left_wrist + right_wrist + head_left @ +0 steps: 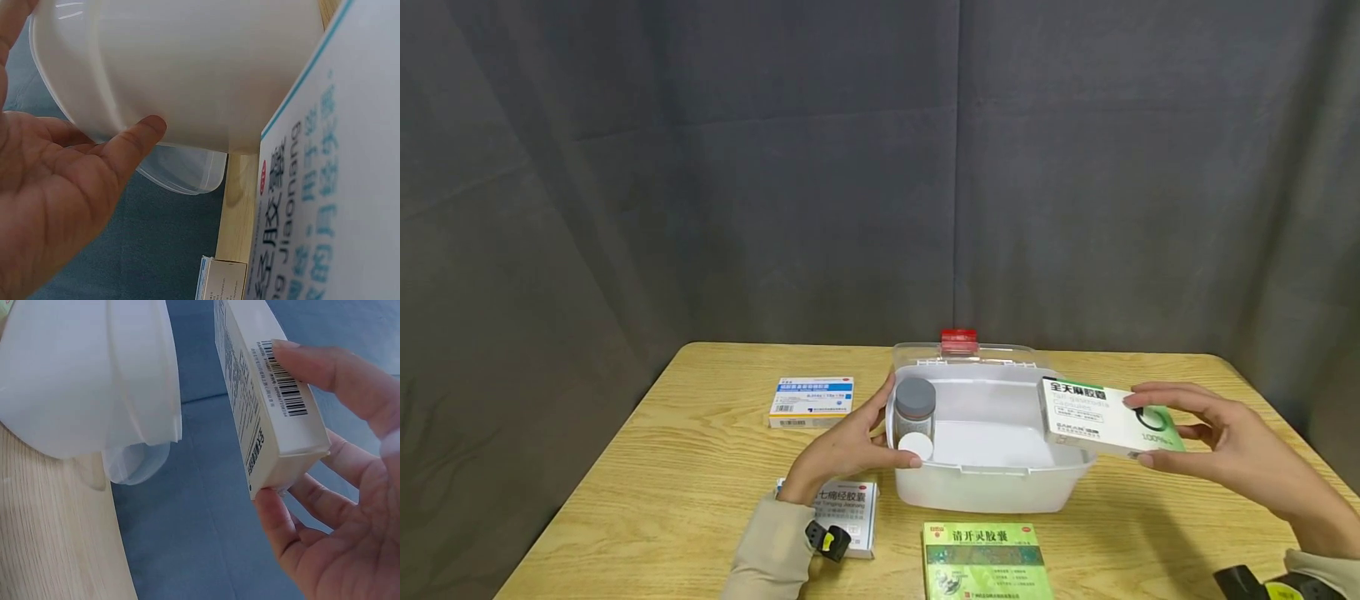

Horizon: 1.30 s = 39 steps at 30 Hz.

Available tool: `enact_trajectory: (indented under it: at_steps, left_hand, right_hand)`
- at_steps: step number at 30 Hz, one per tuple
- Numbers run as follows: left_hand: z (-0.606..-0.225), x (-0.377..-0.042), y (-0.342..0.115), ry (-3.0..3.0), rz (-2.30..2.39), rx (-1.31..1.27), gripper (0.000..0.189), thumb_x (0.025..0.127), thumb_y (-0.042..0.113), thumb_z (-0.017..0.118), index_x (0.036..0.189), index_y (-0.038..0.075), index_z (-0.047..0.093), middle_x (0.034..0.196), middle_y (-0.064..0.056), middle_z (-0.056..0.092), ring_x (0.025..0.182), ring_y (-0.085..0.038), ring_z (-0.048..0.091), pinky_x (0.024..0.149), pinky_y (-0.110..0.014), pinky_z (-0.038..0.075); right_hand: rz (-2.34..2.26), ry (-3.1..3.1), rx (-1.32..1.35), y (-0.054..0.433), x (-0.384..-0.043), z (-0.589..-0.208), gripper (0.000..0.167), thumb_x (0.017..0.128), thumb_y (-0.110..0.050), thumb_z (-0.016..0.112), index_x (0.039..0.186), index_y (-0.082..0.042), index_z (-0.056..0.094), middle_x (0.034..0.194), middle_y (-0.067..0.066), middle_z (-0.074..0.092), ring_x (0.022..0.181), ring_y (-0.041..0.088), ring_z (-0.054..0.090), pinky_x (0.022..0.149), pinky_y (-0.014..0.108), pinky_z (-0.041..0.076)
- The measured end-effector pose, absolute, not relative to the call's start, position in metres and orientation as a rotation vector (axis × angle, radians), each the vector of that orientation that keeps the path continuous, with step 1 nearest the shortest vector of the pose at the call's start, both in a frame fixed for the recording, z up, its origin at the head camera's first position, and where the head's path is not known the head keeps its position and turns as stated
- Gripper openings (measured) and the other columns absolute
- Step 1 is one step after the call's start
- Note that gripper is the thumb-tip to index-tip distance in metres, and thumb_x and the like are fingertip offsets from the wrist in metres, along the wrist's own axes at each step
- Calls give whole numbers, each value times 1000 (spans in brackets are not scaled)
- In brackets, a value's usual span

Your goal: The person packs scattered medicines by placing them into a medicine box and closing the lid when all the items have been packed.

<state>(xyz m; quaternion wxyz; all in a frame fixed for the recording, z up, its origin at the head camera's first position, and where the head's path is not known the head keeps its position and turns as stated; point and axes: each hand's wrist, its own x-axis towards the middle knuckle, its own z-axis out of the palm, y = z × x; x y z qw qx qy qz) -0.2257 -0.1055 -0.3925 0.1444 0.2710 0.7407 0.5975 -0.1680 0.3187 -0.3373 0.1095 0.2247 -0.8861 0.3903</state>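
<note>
A white plastic storage box (977, 492), its clear lid (1000, 354) folded back, stands on the table. My left hand (850, 442) holds its left end, thumb at the front rim and fingertips against the outer wall (206, 75). Inside, at that end, stand a grey-capped bottle (916, 398) and a white-capped one (916, 446). My right hand (1225, 433) grips a white and green medicine box (1090, 417) by its right end, thumb and fingers on opposite edges. This carton is tilted over the storage box's right rim; its barcode side (281, 381) shows in the right wrist view.
A blue and white medicine box (812, 400) lies to the left on the wooden table (647, 483). Under my left forearm is a grey-white carton (857, 521). A green carton (985, 562) lies in front of the storage box. A dark curtain (820, 208) hangs behind.
</note>
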Motion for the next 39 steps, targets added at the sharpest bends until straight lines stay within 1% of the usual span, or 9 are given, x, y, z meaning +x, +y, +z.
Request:
enact_trajectory:
  at_steps: [6,11,15,20,24,29,34,39]
  left_hand:
    - [-393,-225,-106,2142,1717,774,114,80,10,81,157,22,-2,160,-11,11,141,-25,23,109,-42,30]
    - [-392,-224,-107,2135,1716,775,114,80,11,81,157,22,-3,160,-11,10,142,-25,21,109,-43,29]
    - [-391,-224,-107,2131,1717,794,113,81,11,81,157,22,-2,159,-12,11,141,-26,23,108,-42,31]
    - [-392,-224,-106,2115,1733,808,113,80,9,81,157,23,-1,159,-11,13,140,-26,26,107,-42,32]
    - [-392,-224,-106,2104,1741,803,113,80,8,80,157,23,-1,159,-11,14,139,-27,27,107,-42,32]
    - [-391,-223,-106,2104,1746,795,113,80,8,81,157,22,-1,159,-11,14,139,-27,27,107,-42,32]
    - [-391,-223,-105,2099,1748,794,114,80,8,81,157,22,-2,158,-12,14,139,-28,27,107,-42,32]
    - [-392,-223,-105,2094,1750,792,114,80,9,81,157,22,-3,159,-12,12,139,-28,27,107,-42,32]
  right_hand:
    - [1150,-2607,726,311,-171,-336,57,76,-6,83,128,-12,62,131,-1,52,109,6,47,74,18,49]
    - [1104,-2621,731,304,-174,-333,56,75,-11,85,127,-14,63,131,2,52,109,5,47,75,17,48]
    - [1102,-2631,736,299,-176,-331,56,75,-14,85,127,-15,63,130,2,53,108,5,48,76,17,49]
    - [1151,-2613,771,294,-178,-331,57,74,-10,86,126,-14,63,128,2,54,109,7,49,78,18,50]
    - [1165,-2598,791,289,-180,-332,56,73,-9,86,124,-14,64,127,1,56,109,6,49,77,17,49]
    - [1147,-2624,792,282,-182,-331,56,75,-14,86,126,-16,63,129,3,54,110,6,48,79,18,49]
    - [1132,-2683,737,275,-183,-330,57,76,-21,85,129,-20,61,131,1,53,109,7,47,80,22,49]
    - [1133,-2679,761,268,-187,-330,57,76,-22,85,128,-21,62,131,-1,54,110,7,47,81,24,50]
